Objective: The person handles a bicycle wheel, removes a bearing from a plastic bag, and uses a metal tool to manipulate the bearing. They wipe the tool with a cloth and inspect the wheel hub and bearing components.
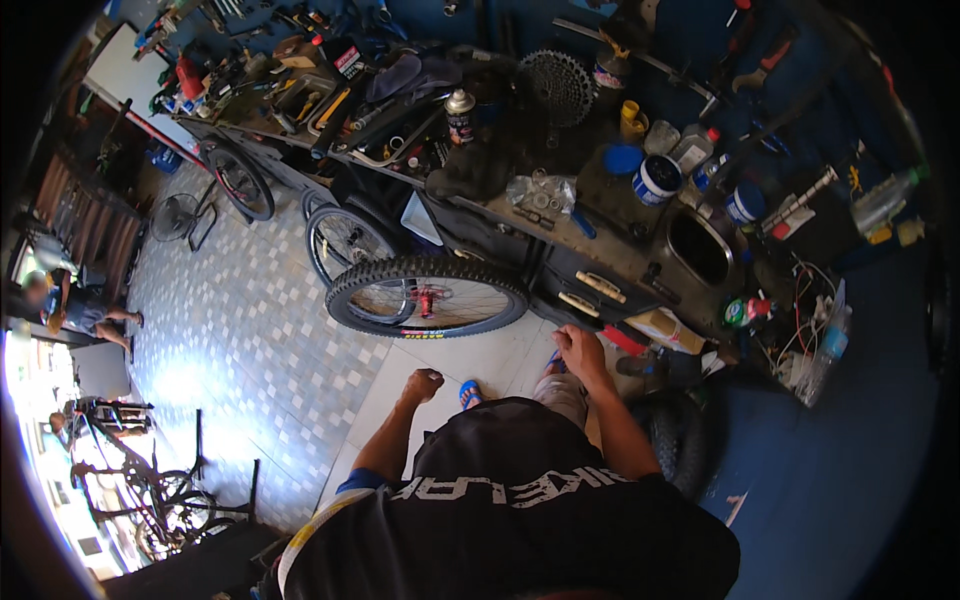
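My left hand [424, 384] is held in front of my body over the pale floor tiles, its fingers curled closed. A tiny pale spot shows at the fingers, too small to name. My right hand [580, 350] is also closed, in front of the bench drawers; whatever its fingers hold, if anything, is hidden. Beyond both hands a bicycle wheel [345, 305] with a knobby black tyre and a red hub [428, 300] stands against the bench. Neither hand touches it. Another wheel [318, 250] leans just behind it.
The dark workbench [610, 255] carries a spray can [459, 117], a large cassette [556, 88], a bag of small parts [541, 194], a white-and-blue tub [657, 180] and a metal basin [698, 245]. A fat tyre [680, 440] lies at my right. Bicycles [150, 480] and a person [80, 305] are at left.
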Demonstrator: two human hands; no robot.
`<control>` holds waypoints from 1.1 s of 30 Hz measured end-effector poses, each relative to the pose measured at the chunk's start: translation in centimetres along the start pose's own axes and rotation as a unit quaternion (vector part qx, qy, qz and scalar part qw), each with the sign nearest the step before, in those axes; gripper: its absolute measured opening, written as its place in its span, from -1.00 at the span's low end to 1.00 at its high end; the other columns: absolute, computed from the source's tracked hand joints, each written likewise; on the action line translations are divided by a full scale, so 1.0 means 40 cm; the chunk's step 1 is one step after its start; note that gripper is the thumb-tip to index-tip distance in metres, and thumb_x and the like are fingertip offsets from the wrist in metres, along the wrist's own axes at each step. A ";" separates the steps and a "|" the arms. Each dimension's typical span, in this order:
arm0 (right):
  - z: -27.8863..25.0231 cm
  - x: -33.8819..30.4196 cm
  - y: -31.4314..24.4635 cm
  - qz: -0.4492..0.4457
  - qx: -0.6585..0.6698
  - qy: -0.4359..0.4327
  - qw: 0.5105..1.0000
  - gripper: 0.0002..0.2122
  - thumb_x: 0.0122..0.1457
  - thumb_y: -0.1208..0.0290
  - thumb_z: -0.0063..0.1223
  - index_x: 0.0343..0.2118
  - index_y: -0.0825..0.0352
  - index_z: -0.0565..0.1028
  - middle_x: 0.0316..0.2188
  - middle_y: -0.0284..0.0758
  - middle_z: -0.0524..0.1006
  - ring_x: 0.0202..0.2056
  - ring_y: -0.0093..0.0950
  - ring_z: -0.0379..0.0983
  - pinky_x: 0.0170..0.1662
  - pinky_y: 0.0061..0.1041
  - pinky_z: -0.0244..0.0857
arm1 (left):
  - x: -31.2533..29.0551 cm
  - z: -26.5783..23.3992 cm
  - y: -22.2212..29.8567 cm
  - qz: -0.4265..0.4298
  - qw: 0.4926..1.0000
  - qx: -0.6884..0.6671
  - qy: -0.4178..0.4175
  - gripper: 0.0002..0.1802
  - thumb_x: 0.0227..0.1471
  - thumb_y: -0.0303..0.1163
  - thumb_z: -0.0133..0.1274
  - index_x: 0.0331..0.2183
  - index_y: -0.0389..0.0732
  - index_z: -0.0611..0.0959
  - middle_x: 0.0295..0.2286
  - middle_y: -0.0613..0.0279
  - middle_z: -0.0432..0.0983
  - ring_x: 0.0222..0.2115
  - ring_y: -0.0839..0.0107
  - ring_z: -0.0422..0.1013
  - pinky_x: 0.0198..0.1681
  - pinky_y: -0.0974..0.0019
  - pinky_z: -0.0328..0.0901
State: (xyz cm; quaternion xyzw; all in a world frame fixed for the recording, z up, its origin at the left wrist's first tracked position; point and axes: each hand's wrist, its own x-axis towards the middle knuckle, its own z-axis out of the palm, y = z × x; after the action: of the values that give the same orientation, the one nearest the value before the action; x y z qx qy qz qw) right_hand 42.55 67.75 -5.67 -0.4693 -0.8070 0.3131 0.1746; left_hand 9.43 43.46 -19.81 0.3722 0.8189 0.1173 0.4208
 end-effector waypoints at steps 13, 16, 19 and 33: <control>-0.261 0.198 0.160 -0.028 0.064 -0.111 0.991 -0.80 0.28 0.43 0.09 -0.07 0.28 0.58 -0.38 -0.11 0.64 -0.30 -0.10 0.59 -0.23 -0.17 0.43 | 0.133 -0.190 0.516 0.134 0.973 -0.120 0.141 -0.64 0.16 -0.22 0.20 -0.08 -0.23 0.72 -0.19 -0.04 0.70 -0.17 0.16 0.65 -0.07 0.17 0.47; -0.258 0.228 0.128 -0.042 0.096 -0.106 0.989 -0.73 0.26 0.47 0.11 0.02 0.26 0.56 -0.34 -0.18 0.66 -0.31 -0.18 0.61 -0.22 -0.26 0.44 | 0.168 -0.208 0.522 0.135 0.983 -0.070 0.107 -0.62 0.16 -0.20 0.21 -0.06 -0.22 0.72 -0.20 -0.04 0.70 -0.17 0.16 0.65 -0.07 0.17 0.47; -0.212 0.253 0.052 -0.053 0.106 -0.082 0.990 -0.75 0.28 0.36 0.17 -0.01 0.25 0.58 -0.32 -0.23 0.67 -0.34 -0.27 0.61 -0.25 -0.32 0.45 | 0.180 -0.227 0.553 0.146 0.985 -0.044 0.078 -0.59 0.16 -0.15 0.19 -0.04 -0.18 0.73 -0.20 -0.04 0.70 -0.17 0.14 0.65 -0.06 0.15 0.47; 0.126 0.747 -0.534 -0.291 -0.111 0.039 0.949 -0.72 0.20 0.26 0.26 -0.06 0.18 0.57 -0.22 -0.26 0.58 -0.10 -0.19 0.53 -0.08 -0.19 0.40 | 0.148 -0.337 0.192 0.150 0.969 -0.155 0.121 -0.63 0.14 -0.18 0.18 -0.09 -0.21 0.72 -0.19 -0.05 0.69 -0.15 0.04 0.63 -0.06 0.06 0.48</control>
State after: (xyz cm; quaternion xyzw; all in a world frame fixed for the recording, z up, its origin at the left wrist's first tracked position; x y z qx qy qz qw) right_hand 10.92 84.16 4.53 -0.2427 -0.9307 0.1379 0.2364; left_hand 0.72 54.63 -11.16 0.4038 0.7707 0.3487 0.3485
